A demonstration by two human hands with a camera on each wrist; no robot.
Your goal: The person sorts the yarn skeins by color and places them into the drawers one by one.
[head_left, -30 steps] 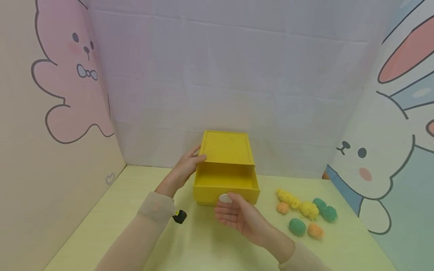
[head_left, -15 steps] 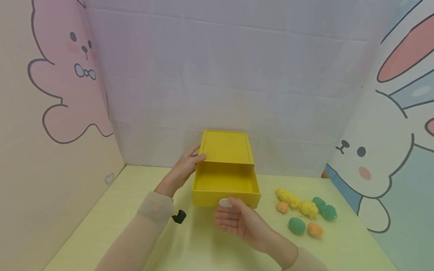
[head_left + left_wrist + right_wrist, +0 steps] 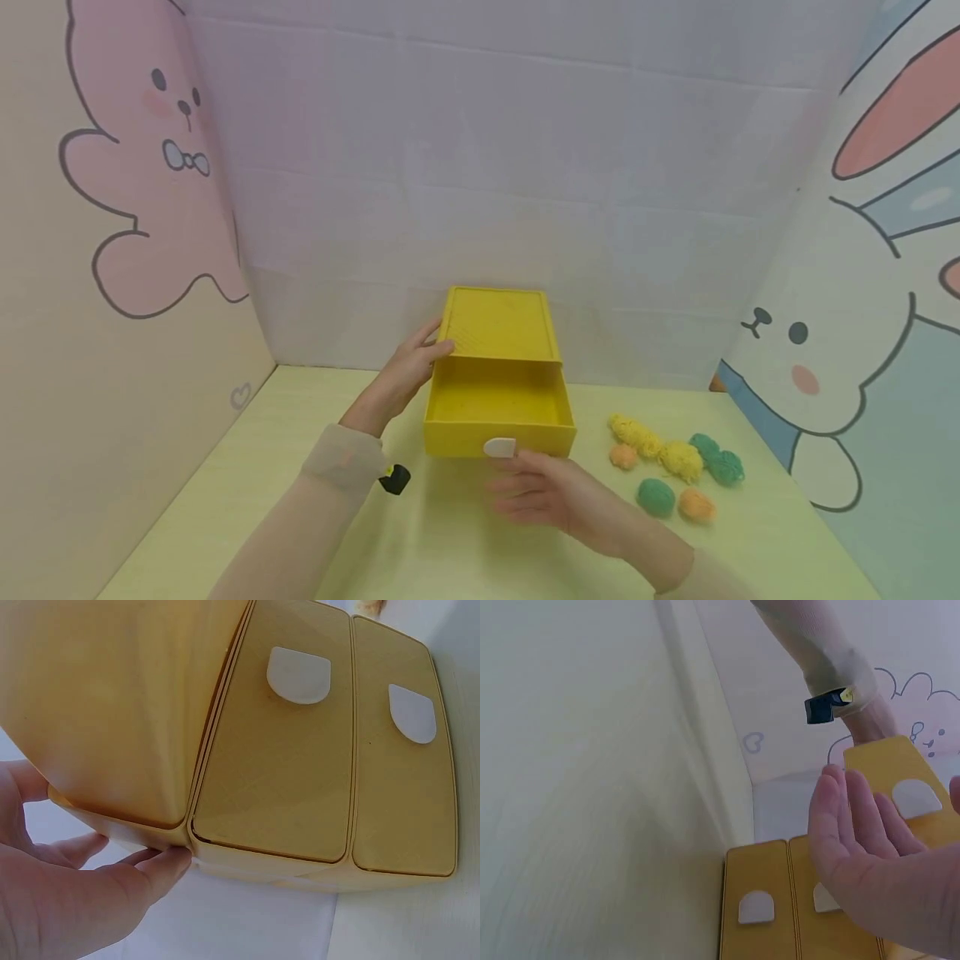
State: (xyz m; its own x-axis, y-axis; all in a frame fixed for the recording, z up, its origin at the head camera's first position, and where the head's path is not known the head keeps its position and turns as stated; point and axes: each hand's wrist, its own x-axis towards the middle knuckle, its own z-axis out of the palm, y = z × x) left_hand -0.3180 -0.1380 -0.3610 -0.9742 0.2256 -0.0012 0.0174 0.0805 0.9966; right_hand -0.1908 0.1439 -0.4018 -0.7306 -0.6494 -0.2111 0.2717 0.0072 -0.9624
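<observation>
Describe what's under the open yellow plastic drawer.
Under the open drawer sit a closed yellow plastic middle drawer and matching bottom drawer, both white-tabbed; their insides are covered.

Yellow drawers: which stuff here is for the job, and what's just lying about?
For the job:
yellow drawer unit
pulled-out top drawer, with its white handle
left grip, holding the unit's side
right grip, close to that handle

Just lying about, it seems, as neither grip touches them:
yellow yarn
green yarn
orange yarn
</observation>
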